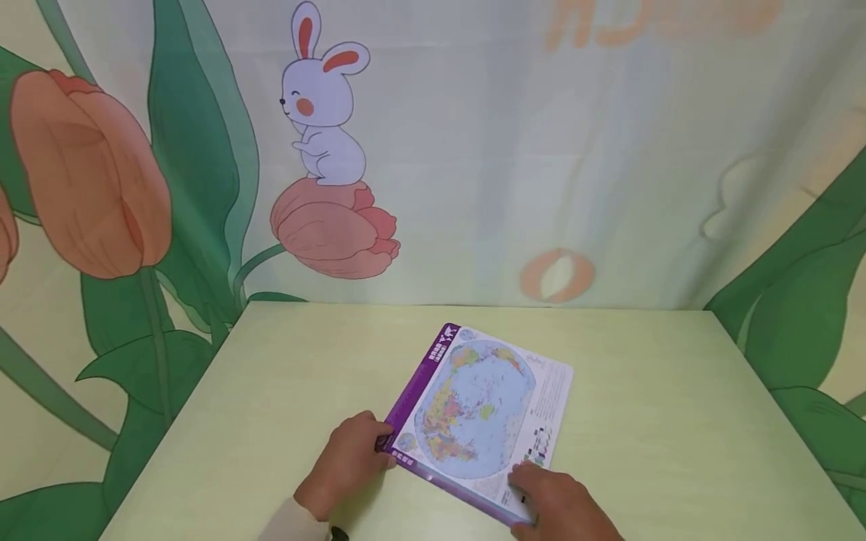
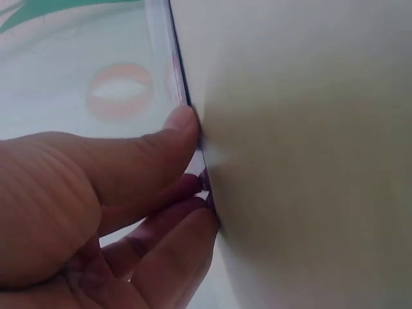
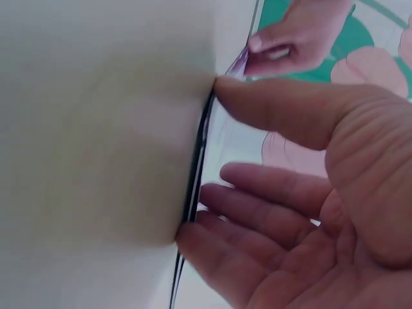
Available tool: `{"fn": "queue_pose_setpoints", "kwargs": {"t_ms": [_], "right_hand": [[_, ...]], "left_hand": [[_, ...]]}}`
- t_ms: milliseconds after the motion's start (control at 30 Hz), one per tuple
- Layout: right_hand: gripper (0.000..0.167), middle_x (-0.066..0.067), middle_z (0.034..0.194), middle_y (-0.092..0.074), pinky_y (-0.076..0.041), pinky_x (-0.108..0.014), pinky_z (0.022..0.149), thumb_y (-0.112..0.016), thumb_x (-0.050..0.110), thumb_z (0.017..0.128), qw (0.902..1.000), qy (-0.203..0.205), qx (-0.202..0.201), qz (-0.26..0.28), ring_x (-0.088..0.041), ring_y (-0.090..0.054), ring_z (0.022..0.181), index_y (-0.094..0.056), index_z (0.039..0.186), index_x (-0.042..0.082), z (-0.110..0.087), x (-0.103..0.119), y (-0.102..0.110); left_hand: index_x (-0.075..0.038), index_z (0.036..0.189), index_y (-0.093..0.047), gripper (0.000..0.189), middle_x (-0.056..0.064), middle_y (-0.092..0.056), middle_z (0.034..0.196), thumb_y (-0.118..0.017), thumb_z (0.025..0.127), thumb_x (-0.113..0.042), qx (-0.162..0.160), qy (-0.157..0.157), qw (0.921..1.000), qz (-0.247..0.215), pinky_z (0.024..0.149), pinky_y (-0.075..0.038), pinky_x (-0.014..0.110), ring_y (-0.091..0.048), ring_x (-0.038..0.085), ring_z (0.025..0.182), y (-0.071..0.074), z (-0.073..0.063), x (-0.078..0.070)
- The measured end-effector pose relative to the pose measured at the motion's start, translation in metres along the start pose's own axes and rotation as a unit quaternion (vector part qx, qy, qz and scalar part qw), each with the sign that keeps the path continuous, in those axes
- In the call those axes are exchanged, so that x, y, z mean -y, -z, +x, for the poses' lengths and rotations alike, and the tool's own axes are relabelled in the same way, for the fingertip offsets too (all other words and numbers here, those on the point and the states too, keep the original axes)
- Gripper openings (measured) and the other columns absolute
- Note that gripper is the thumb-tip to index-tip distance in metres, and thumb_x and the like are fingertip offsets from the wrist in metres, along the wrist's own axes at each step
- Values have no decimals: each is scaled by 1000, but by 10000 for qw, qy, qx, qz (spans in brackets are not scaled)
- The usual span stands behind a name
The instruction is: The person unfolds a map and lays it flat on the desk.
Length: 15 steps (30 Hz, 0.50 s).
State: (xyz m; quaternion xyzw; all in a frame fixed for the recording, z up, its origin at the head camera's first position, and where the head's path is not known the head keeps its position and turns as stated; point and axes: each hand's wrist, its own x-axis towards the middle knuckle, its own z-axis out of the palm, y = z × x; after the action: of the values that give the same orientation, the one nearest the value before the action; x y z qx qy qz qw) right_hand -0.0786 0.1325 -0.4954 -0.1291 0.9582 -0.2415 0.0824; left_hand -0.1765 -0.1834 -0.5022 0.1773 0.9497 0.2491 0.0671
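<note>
As I look down through the head camera: the map (image 1: 476,409) lies face up on the table (image 1: 676,421), below the middle of my view, its near corners at the left hand (image 1: 352,454) and the right hand (image 1: 567,505); whether its whole underside touches the tabletop, I cannot tell.
Done: I judge the map to be laid out and taken hold of at two corners.
Left: I take the handling to be midway, since both corners are held and not yet released; how much remains, I cannot tell.
Map's heading: its purple band (image 1: 419,376) runs along the left side, so the print sits sideways to me and, as I read it, the top of the world points left.
Long axis: this seems to follow that band, running away from the person, the far end leaning right.
Left grip: narrow, thumb and fingers pinching the near left corner.
Right grip: narrow too, closed about the near right corner, with fingertips over the print.
Cuff: a pale sleeve (image 1: 287,522) shows at the left wrist, beside something dark that I cannot name.
Backdrop: a printed cloth (image 1: 460,150) hangs behind the table, showing a rabbit (image 1: 325,98) on a tulip (image 1: 334,229).
</note>
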Motion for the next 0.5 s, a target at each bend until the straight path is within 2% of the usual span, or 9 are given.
{"fn": "queue_pose_setpoints", "kwargs": {"t_ms": [100,200,367,500], "right_hand": [[48,9,102,-69,-46,-24,68,-93,21,75,9996,227,-157,-88,-4,-52,75,-69,116,18,0,-8,4],[46,12,103,-68,-46,-23,71,-91,21,78,9995,235,-132,-144,-4,-53,79,-69,119,21,2,-15,10],[47,13,116,-70,-51,-27,83,-86,20,80,9991,-244,-234,-255,-6,-57,90,-71,124,25,10,-20,16],[49,12,122,-71,-55,-35,92,-89,20,76,9974,-536,-315,-351,-6,-59,97,-72,122,23,15,-20,17]], "left_hand": [[-5,109,-81,30,1,-57,85,-89,83,-16,33,113,9999,107,69,-45,31,-49,14,75,-4,-4,-4],[-6,99,-80,21,0,-55,83,-89,83,-17,21,141,9995,288,68,-45,31,-48,15,74,-8,-9,-11],[-8,90,-77,14,0,-53,82,-87,85,-17,14,62,9974,723,69,-44,31,-46,16,74,-15,-22,-25],[-9,90,-76,12,-1,-53,84,-85,88,-16,122,204,9972,711,71,-43,31,-45,17,76,-18,-30,-33]]}}
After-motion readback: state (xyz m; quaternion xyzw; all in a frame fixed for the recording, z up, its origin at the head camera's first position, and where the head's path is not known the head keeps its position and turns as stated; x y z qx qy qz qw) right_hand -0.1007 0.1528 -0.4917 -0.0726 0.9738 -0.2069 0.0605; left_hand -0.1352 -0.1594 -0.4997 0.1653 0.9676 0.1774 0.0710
